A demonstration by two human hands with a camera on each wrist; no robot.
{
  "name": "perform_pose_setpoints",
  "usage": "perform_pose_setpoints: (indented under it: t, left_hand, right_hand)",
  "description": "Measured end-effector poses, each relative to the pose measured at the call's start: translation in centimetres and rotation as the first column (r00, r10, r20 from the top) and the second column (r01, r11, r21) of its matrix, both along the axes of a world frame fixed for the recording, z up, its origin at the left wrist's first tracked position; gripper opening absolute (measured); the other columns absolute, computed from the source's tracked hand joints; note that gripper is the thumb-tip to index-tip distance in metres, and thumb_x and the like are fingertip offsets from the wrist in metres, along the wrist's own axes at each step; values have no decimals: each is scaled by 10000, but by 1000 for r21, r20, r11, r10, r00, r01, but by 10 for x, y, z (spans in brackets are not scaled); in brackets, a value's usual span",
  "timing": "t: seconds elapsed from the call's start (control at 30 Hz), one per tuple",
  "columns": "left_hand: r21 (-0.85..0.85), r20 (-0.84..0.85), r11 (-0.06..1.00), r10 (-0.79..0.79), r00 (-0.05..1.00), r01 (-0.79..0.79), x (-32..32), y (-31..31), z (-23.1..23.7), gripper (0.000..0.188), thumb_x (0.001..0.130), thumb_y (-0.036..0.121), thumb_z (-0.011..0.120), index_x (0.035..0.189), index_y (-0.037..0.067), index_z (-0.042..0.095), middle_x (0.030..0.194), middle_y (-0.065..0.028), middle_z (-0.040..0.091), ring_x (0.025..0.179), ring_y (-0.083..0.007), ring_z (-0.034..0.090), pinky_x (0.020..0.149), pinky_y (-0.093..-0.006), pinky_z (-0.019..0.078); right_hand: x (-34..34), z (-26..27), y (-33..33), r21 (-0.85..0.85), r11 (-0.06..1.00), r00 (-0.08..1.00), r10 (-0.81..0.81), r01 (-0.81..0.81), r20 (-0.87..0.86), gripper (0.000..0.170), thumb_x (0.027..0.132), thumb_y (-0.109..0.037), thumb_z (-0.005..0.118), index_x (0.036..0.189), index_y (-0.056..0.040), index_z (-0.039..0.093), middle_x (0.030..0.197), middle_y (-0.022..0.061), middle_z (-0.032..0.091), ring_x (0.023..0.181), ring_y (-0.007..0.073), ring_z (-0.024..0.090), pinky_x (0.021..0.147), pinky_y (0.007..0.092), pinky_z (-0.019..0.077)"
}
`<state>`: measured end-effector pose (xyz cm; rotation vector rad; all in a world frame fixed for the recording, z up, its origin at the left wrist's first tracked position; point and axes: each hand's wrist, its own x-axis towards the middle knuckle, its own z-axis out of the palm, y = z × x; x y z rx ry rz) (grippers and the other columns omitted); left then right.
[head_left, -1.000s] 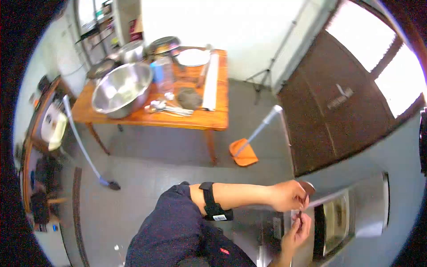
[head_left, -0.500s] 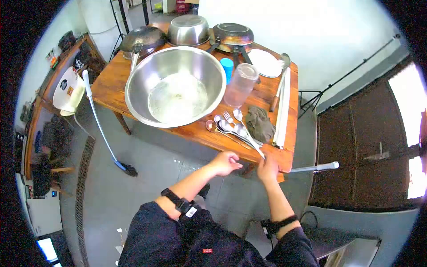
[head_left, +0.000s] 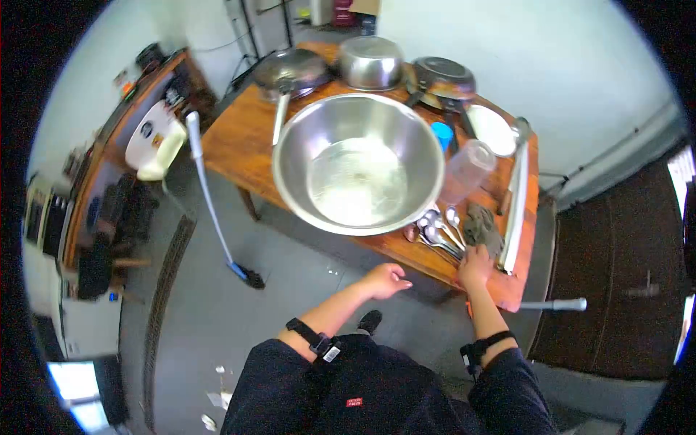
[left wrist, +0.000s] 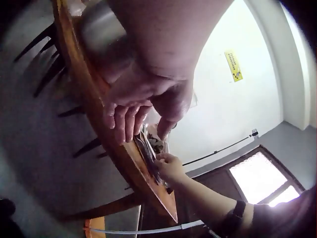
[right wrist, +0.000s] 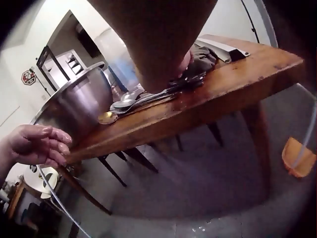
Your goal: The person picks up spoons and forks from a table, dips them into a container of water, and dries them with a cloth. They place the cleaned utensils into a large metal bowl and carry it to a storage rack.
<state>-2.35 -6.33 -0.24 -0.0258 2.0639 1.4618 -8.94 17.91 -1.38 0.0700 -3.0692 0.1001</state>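
Observation:
My right hand (head_left: 475, 267) is at the table's front right, its fingers pinching the handle end of a metal spoon (head_left: 453, 216). That spoon lies alongside a pile of spoons and other cutlery (head_left: 435, 235), bowls pointing toward the large steel basin (head_left: 359, 225). A crumpled dark cloth (head_left: 481, 226) sits just beyond the right hand. In the right wrist view the forearm hides most of the right fingers. My left hand (head_left: 384, 281) hovers in front of the table edge with relaxed fingers and holds nothing; its fingers look wet in the right wrist view (right wrist: 39, 145).
On the wooden table (head_left: 235, 148) stand a lidded pan (head_left: 293, 71), a steel pot (head_left: 371, 64), upturned pans (head_left: 444, 76), a white plate (head_left: 491, 130), a clear plastic jar (head_left: 467, 172) and a blue cup (head_left: 441, 134). A brush (head_left: 210, 188) stands left; a dustpan handle (head_left: 554, 305) sticks out right.
The view has swung from the counter at the right to the table. Both hands have parted; the right hand has brought the spoon down to the cutlery, and the left stays apart from the table.

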Motion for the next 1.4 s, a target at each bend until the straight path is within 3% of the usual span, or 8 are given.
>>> perform_pose_setpoints:
  t: [0.07, 0.37, 0.53, 0.67, 0.83, 1.1, 1.27, 1.4]
  left_hand:
    - [-49, -90, 999, -18, 996, 14, -2, 0, -1, 369, 679, 283, 640, 920, 33, 517, 780, -80, 567, 667, -136, 522, 599, -255, 431]
    - [79, 9, 986, -149, 989, 148, -11, 29, -7, 336, 696, 247, 628, 931, 34, 516, 806, -62, 559, 674, -105, 512, 572, -228, 417]
    - [168, 131, 935, -336, 933, 313, -11, 101, 6, 272, 728, 170, 594, 942, 29, 504, 755, -38, 567, 670, -107, 533, 578, -208, 409]
    - [130, 114, 815, -579, 808, 565, 12, 180, 16, 236, 726, 144, 593, 915, 23, 519, 748, -37, 562, 645, -106, 541, 548, -194, 399]
    - [135, -82, 538, -831, 550, 832, 92, 273, 49, 217, 724, 150, 590, 884, 16, 533, 734, -27, 551, 629, -102, 533, 540, -198, 396]
    - [151, -160, -30, -987, -6, 988, 300, 375, 80, 210, 751, 70, 542, 944, 5, 493, 780, -42, 544, 717, -115, 528, 651, -225, 428]
    - [291, -158, -332, -942, -298, 897, 422, 417, 105, 231, 747, 21, 533, 973, 15, 484, 818, -49, 539, 749, -117, 521, 685, -224, 429]
    - [134, -277, -560, -813, -512, 817, 484, 442, 159, 242, 736, 14, 544, 971, 15, 486, 825, -47, 533, 723, -103, 513, 681, -215, 425]
  right_hand:
    - [-6, -20, 10, -15, 993, 987, -117, 119, 110, 261, 709, -142, 464, 962, -82, 489, 944, 112, 454, 886, 272, 448, 730, 392, 353]
    - [106, 22, 38, -276, 951, 900, -239, 141, -365, 402, 651, -129, 545, 1026, -47, 423, 961, 155, 405, 903, 308, 401, 755, 407, 322]
    - [243, 27, 90, -377, 814, 834, -528, 442, -162, 421, 653, -133, 555, 1040, -48, 414, 982, 151, 407, 906, 305, 414, 762, 383, 360]
    - [369, 20, 109, -406, 573, 609, -792, 712, -48, 428, 661, -121, 556, 1052, -48, 396, 1003, 157, 389, 930, 311, 406, 772, 368, 362]
    - [526, 16, 91, -478, 114, 72, -992, 871, -105, 469, 660, -162, 571, 1076, -50, 385, 988, 146, 401, 925, 304, 426, 765, 362, 392]
    - [721, 15, 15, -569, -375, -524, -844, 732, -118, 458, 675, -151, 552, 1080, -49, 366, 1031, 189, 383, 959, 355, 397, 809, 381, 363]
    - [803, 7, -4, -572, -489, -652, -750, 658, -109, 456, 683, -147, 537, 1092, -68, 353, 1033, 203, 385, 943, 365, 407, 776, 388, 386]
    - [848, 16, 28, -558, -443, -589, -801, 702, -105, 388, 674, -111, 543, 1038, -59, 418, 984, 145, 430, 865, 326, 463, 716, 381, 405]
